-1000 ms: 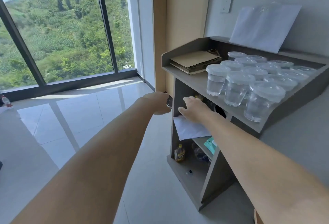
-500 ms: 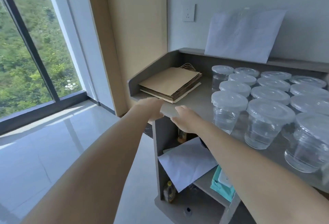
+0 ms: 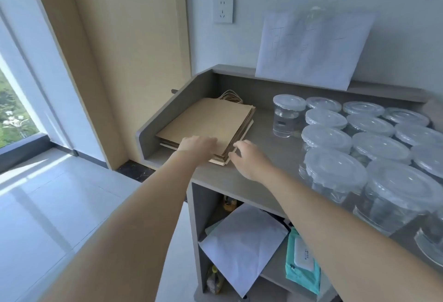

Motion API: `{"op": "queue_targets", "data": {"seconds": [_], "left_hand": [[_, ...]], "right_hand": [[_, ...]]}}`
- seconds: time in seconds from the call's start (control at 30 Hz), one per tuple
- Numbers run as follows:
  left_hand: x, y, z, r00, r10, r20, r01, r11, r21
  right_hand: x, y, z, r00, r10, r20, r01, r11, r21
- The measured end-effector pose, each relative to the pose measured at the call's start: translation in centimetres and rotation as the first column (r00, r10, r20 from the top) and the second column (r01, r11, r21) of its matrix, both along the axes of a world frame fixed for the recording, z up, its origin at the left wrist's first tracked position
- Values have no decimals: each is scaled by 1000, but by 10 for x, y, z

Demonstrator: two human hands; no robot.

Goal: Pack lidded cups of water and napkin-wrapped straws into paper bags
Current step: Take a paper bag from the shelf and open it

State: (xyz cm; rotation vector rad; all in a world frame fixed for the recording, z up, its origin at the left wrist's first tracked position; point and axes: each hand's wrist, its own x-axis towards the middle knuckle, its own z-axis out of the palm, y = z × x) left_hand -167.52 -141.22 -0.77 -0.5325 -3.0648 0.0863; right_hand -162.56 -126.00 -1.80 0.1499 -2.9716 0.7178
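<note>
Head view: my left grip point(image 3: 199, 144) lies released, flat atop the stack of flat brown paper bags point(image 3: 211, 119), probably pinning it. My right grip point(image 3: 249, 158) curls at the stack's near corner; pinching or not, I cannot tell. Right of it stand clear lidded water cups point(image 3: 334, 170).

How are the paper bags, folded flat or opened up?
Folded flat. The paper bags lie in a thin stack on the counter, their handles poking out behind.
</note>
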Motion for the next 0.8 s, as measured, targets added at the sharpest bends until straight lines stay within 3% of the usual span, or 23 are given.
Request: {"op": "queue_targets", "data": {"seconds": [0.13,0.2,0.27,0.3,0.33,0.37,0.4,0.43,0.47,0.53,0.63,0.7,0.8], "left_hand": [[-9,-1,5,999,-29,-28,30,1000,10],[-10,-3,5,990,-64,-124,62,998,-18],[-9,-6,3,960,-93,-264,90,996,-24],[-7,-9,2,940,-119,-321,119,993,-21],[-4,-12,0,921,-156,-358,163,987,-10],[0,-14,-1,907,-201,-371,220,975,9],[7,-15,-1,896,-251,-366,281,959,30],[16,-17,0,894,-292,-341,329,942,57],[26,-18,3,899,-316,-303,357,930,89],[41,-24,6,935,-291,-203,324,933,155],[50,-40,7,991,-85,-103,116,928,354],[50,-52,10,995,83,-63,-35,833,552],[45,-61,17,956,268,118,-253,555,793]], "right_hand": [[-13,-2,-6,997,-70,-45,66,995,-79],[-18,-7,-7,986,-146,-81,133,980,-146],[-23,-15,1,969,-243,-43,212,911,-353],[-28,-18,7,955,-295,22,263,812,-521],[-33,-22,13,937,-317,145,322,626,-710],[-37,-25,19,918,-278,283,375,375,-847],[-40,-26,23,902,-198,383,417,173,-893],[-42,-27,24,897,-132,422,435,91,-896],[-44,-26,23,900,-108,422,434,125,-892],[-43,-23,20,912,-155,379,409,298,-863],[-33,-15,14,942,-179,283,333,423,-843],[-23,-8,6,950,-186,250,308,457,-834],[6,-3,13,970,-133,202,241,481,-843]]}}
